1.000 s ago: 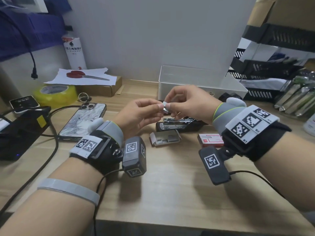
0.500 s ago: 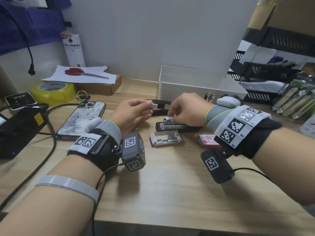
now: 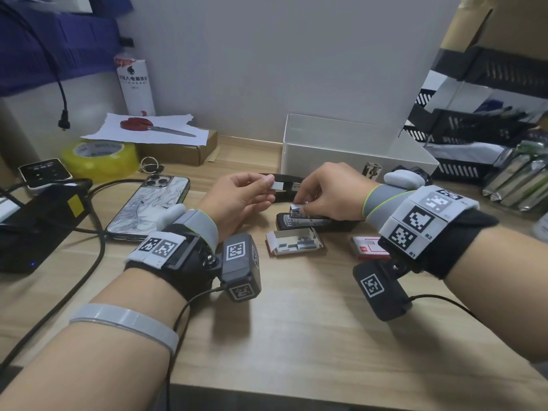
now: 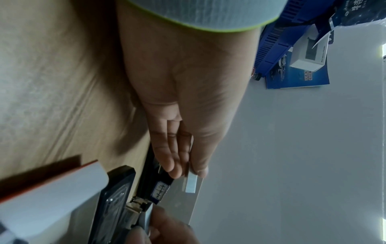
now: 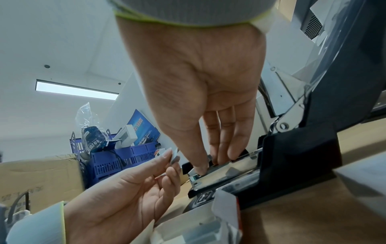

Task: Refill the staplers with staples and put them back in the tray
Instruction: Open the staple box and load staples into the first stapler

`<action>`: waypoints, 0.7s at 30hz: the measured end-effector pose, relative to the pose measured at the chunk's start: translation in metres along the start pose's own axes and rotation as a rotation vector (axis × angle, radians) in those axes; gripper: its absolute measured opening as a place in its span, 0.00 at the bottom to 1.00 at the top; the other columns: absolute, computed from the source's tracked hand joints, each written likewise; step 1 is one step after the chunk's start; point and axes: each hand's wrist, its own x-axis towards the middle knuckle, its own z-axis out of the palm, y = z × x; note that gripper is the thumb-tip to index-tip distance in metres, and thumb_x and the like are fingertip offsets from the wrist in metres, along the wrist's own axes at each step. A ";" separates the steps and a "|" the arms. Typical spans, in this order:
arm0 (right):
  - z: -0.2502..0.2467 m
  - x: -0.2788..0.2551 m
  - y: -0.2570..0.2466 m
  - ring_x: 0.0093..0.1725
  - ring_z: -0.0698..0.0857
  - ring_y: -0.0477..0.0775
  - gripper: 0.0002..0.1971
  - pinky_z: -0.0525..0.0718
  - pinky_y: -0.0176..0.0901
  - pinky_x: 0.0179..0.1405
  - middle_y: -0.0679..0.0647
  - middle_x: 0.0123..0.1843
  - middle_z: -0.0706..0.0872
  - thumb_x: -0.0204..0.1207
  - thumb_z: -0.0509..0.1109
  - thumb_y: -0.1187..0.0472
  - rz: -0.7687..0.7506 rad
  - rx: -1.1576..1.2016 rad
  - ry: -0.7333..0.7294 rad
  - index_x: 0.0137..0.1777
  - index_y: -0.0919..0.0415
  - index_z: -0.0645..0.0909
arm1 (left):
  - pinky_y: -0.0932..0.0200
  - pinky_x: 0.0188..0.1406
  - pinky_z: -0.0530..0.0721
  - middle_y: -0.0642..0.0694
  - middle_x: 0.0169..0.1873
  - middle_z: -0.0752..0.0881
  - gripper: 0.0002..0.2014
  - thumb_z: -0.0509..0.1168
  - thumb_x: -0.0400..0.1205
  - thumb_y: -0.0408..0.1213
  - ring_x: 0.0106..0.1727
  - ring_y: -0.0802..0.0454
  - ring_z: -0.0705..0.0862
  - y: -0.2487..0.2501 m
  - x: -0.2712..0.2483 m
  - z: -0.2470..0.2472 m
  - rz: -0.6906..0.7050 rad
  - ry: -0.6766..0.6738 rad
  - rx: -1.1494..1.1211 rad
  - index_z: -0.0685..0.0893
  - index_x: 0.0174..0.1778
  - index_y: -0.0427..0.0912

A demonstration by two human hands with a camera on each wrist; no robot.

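Observation:
An open black stapler (image 3: 308, 223) lies on the desk with its metal magazine facing up. My right hand (image 3: 299, 204) pinches a short staple strip (image 3: 297, 207) at the magazine's front end; the right wrist view shows thumb and fingers (image 5: 200, 166) on the channel (image 5: 227, 171). My left hand (image 3: 267, 186) hovers just left, pinching another staple strip (image 3: 278, 185) (image 4: 191, 183) between thumb and fingers. A second black stapler (image 3: 286, 188) lies behind the hands. The white tray (image 3: 341, 161) stands at the back.
An open staple box (image 3: 293, 243) and a red staple box (image 3: 367, 247) lie in front of the stapler. A phone (image 3: 151, 207), cables, yellow tape (image 3: 99, 157) and a black device (image 3: 32, 229) are at the left. Black file trays (image 3: 480, 137) stand at the right.
The hands held one strip together above the desk. They have parted: the right hand dropped to the stapler's magazine with a piece, the left hand kept the other piece.

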 end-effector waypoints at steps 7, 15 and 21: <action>-0.001 0.001 0.002 0.41 0.82 0.49 0.09 0.74 0.36 0.41 0.46 0.38 0.86 0.70 0.77 0.54 0.001 0.004 -0.002 0.50 0.47 0.92 | 0.66 0.36 0.90 0.37 0.44 0.88 0.08 0.73 0.80 0.32 0.35 0.54 0.91 0.001 -0.002 0.001 0.002 -0.021 -0.006 0.86 0.51 0.31; 0.002 -0.001 -0.001 0.43 0.83 0.49 0.09 0.75 0.35 0.44 0.45 0.39 0.87 0.71 0.76 0.53 0.006 -0.003 -0.011 0.50 0.45 0.92 | 0.64 0.38 0.90 0.34 0.48 0.91 0.08 0.75 0.77 0.33 0.40 0.49 0.93 0.001 -0.004 0.001 0.003 -0.017 0.021 0.88 0.49 0.33; -0.008 0.002 0.002 0.45 0.86 0.49 0.14 0.78 0.37 0.44 0.44 0.43 0.90 0.69 0.76 0.56 0.024 0.028 0.049 0.55 0.48 0.89 | 0.64 0.38 0.90 0.37 0.39 0.92 0.09 0.75 0.78 0.34 0.36 0.50 0.92 -0.003 -0.005 0.005 0.048 -0.020 0.093 0.89 0.49 0.31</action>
